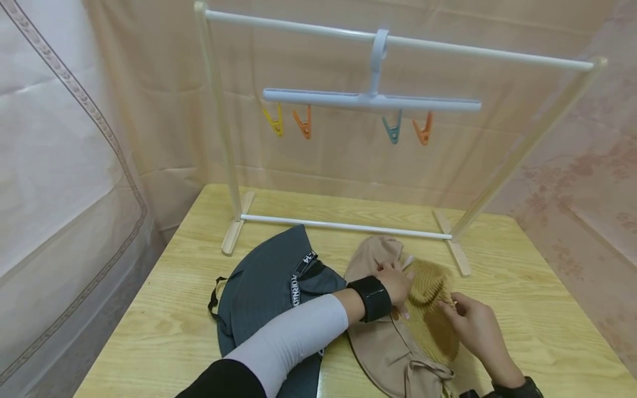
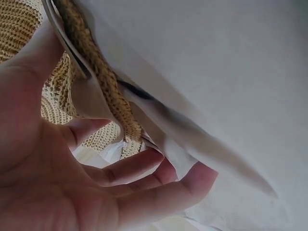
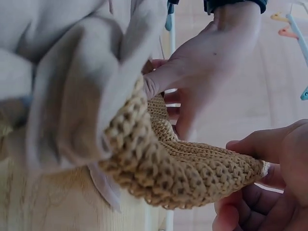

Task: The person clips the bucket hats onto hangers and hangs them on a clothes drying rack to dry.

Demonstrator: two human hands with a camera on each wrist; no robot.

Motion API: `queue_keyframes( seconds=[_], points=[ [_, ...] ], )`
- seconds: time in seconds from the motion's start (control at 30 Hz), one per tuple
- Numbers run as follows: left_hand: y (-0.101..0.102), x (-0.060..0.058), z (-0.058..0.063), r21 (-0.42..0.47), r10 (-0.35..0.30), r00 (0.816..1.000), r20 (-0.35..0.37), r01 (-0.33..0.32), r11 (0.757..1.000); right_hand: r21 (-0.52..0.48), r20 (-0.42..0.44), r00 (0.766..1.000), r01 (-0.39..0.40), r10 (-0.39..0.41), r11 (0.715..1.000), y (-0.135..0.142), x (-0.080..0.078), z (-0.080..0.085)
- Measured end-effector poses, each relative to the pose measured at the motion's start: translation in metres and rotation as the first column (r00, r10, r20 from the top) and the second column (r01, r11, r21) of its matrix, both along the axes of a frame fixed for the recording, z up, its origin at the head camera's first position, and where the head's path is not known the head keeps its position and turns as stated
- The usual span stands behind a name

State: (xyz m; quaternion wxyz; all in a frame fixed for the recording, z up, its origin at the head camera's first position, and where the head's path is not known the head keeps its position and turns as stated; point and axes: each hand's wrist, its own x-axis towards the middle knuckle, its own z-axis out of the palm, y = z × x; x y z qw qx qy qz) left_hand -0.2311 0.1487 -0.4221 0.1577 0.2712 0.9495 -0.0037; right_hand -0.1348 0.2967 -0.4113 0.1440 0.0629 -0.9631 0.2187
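Note:
A beige cloth sun hat (image 1: pixel 378 345) lies on the table with a tan woven hat (image 1: pixel 432 326) partly over its right side. My left hand (image 1: pixel 395 284) is where the two hats meet, its thumb and bent fingers around the beige brim beside the woven edge. Part of that hold is hidden by cloth in the left wrist view. My right hand (image 1: pixel 475 329) pinches the woven hat's edge between thumb and fingers, and the right wrist view shows that edge lifted and folded. Under my left forearm lies a dark grey hat (image 1: pixel 264 287) with lettered straps.
A rack with white bars (image 1: pixel 343 224) stands at the back of the wooden table (image 1: pixel 174 309). From its top bar hangs a pale blue hanger (image 1: pixel 323 98) carrying yellow, orange and teal clips (image 1: pixel 393 130). Curtains (image 1: pixel 169 110) enclose the table behind and at both sides.

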Motion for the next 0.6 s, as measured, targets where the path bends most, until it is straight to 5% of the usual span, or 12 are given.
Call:
queue_keyframes(
  seconds=[0.3,0.6],
  points=[
    [0.001,0.003,-0.001,-0.022,0.026,0.999,-0.023,-0.027,0.999,0.018,-0.069,0.998,-0.006,0.007,1.000,-0.007,0.001,0.006],
    [0.001,0.003,-0.004,-0.022,0.025,0.999,-0.035,-0.026,0.999,0.030,-0.028,0.999,0.021,-0.020,0.999,-0.013,0.000,0.016]
  ],
)
